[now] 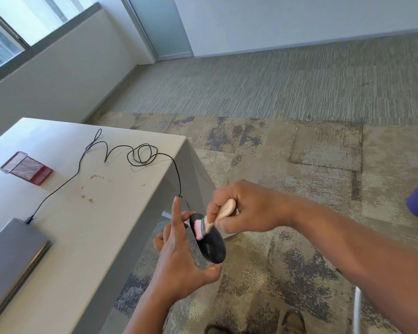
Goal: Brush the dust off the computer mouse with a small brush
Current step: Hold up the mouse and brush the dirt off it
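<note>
A white table fills the near left, bearing a closed grey laptop and a red mesh holder. A black cable runs across it to the black computer mouse, held off the table's right edge. The left hand clamps the mouse between thumb and fingers, forefinger extended. The right hand pinches the small brush, bristles touching the mouse.

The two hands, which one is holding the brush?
The right hand grips the wooden-handled brush; the left hand holds the black mouse.
</note>
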{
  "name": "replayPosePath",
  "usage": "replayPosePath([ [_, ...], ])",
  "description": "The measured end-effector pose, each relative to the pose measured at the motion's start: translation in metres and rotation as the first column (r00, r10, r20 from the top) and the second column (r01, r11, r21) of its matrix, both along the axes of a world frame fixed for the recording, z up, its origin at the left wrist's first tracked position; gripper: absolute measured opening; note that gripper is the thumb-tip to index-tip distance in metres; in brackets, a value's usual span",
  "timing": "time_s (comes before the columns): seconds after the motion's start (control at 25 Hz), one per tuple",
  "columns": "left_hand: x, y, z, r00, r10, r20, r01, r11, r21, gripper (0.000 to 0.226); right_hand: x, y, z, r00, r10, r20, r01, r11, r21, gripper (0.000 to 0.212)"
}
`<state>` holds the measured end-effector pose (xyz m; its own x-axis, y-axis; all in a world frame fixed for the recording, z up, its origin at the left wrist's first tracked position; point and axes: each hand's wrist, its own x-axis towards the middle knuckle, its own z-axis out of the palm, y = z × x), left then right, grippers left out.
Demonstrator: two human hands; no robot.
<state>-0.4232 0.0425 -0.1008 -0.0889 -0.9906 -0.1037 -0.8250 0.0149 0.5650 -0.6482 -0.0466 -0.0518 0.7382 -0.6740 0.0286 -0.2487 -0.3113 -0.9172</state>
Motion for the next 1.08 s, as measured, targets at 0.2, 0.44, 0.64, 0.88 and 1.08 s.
replayPosePath([
  [0.2,-0.002,-0.002,0.001,1.000,0.003,0.010,-0.003,1.000,-0.002,0.159,-0.004,-0.002,0.009,0.996,0.074,-0.040,-0.069,0.990,0.122,0.010],
  [0.44,-0.001,-0.004,0.002,1.000,-0.002,0.011,0.002,1.000,0.015,0.161,0.004,-0.001,-0.012,0.928,-0.345,0.139,0.341,0.939,0.052,0.012],
  [0.64,0.000,-0.005,0.007,1.000,-0.014,-0.019,0.014,1.000,-0.017,0.161,0.017,0.014,-0.045,0.881,-0.467,0.076,0.471,0.881,-0.042,0.020],
  [0.88,0.000,-0.008,0.005,0.995,-0.008,-0.101,0.000,0.997,-0.077,0.155,0.030,0.029,-0.063,0.879,-0.477,-0.005,0.473,0.871,0.136,0.011],
  [1.08,0.002,-0.010,0.003,0.984,-0.008,-0.175,-0.010,0.994,-0.105,0.153,0.032,0.031,-0.069,0.847,-0.529,0.051,0.481,0.804,0.349,0.006],
])
